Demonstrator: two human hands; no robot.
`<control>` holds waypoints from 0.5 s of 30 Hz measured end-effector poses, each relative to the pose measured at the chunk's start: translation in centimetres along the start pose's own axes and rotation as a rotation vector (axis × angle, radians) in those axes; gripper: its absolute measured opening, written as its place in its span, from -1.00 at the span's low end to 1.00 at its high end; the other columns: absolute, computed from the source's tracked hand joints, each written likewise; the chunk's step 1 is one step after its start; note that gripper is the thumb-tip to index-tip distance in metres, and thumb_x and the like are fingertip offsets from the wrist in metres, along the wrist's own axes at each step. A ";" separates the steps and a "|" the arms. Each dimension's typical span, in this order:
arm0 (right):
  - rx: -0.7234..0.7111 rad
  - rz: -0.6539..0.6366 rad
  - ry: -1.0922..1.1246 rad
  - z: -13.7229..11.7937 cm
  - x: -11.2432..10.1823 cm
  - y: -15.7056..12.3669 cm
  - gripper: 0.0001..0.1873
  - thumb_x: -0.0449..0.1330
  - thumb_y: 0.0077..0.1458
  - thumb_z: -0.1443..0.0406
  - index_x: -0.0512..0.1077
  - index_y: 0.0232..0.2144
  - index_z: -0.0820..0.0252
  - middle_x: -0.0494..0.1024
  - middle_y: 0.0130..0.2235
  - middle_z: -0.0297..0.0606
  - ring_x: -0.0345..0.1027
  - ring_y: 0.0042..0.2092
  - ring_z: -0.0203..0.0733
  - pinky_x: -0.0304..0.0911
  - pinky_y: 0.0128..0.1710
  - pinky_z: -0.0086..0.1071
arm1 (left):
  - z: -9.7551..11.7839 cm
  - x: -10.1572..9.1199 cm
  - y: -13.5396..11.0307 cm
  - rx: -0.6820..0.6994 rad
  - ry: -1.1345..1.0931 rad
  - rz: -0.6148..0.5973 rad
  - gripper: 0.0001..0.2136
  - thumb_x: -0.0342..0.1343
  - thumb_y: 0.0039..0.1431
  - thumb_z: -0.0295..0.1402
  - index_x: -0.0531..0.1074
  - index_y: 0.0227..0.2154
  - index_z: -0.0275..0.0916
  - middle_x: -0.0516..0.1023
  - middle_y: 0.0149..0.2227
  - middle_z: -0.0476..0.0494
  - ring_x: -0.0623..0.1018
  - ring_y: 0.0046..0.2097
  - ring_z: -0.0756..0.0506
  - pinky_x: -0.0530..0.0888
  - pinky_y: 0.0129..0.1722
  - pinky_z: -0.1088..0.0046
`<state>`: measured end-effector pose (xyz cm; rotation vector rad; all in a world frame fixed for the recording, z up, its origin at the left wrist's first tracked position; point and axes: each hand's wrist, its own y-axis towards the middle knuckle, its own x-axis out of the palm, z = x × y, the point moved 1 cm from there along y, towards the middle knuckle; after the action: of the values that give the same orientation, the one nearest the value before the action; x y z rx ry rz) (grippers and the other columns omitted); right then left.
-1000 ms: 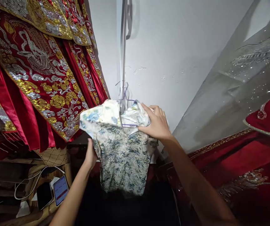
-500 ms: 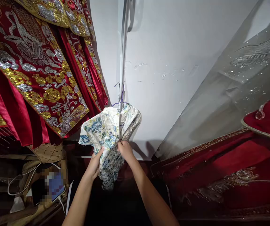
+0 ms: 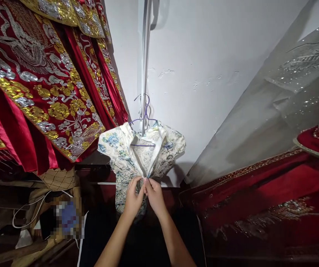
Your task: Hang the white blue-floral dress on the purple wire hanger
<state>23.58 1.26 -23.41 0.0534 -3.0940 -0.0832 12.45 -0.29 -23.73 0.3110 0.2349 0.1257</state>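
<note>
A cream blouse with blue flowers and a white collar hangs on a purple hanger below a white upright pole. My left hand pinches the left front edge of the blouse at the bottom of the neckline. Right beside it, my right hand is closed on the right front edge. The two edges meet between my fingertips. Whatever small fastening may lie there is hidden by the fingers. The lower part of the blouse droops behind my hands.
Red garments with gold and silver embroidery hang at the left. A sheer sparkly grey fabric and a red beaded garment are at the right. A white cable lies on wooden furniture at lower left, before a white wall.
The blouse has spread from bunched to facing me, both shoulders showing. My left hand has moved right to meet my right hand at the front edges.
</note>
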 end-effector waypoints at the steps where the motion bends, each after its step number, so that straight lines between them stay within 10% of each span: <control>1: -0.013 -0.022 0.000 -0.6 0.0 0.1 -0.54 0.09 0.17 -0.06 0.29 -0.56 0.14 0.25 -0.57 -0.39 0.08 -0.53 -0.28 0.04 -0.50 -0.38 | 0.3 0.5 0.3 -0.007 0.012 -0.012 -0.86 0.05 0.26 -0.24 0.43 -0.18 -0.07 0.52 -0.16 -0.16 0.51 -0.06 -0.24 0.41 -0.01 0.21; 11: 0.016 -0.276 -0.122 -9.4 -0.8 3.5 -0.76 0.08 0.07 0.29 0.43 -0.58 0.20 0.43 -0.63 -0.36 0.11 -0.63 -0.37 0.02 -0.58 -0.47 | 3.1 0.1 4.0 0.125 0.044 0.028 -0.86 -0.03 0.32 -0.24 0.28 -0.17 -0.17 0.43 -0.30 -0.07 0.46 -0.25 -0.11 0.38 -0.24 0.41; 15: 0.001 -0.116 0.029 -11.4 -1.0 5.7 -0.79 0.12 0.03 0.27 0.45 -0.57 0.22 0.43 -0.65 -0.38 0.07 -0.66 -0.42 -0.05 -0.65 -0.50 | 2.6 0.6 3.5 0.124 0.220 -0.137 -0.84 -0.19 0.38 -0.28 0.22 -0.30 -0.17 0.38 -0.37 -0.04 0.42 -0.36 -0.07 0.33 -0.32 0.46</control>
<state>24.90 6.40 -11.80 0.2324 -3.0602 -0.0848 13.34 2.39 -20.32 0.4038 0.4819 0.0092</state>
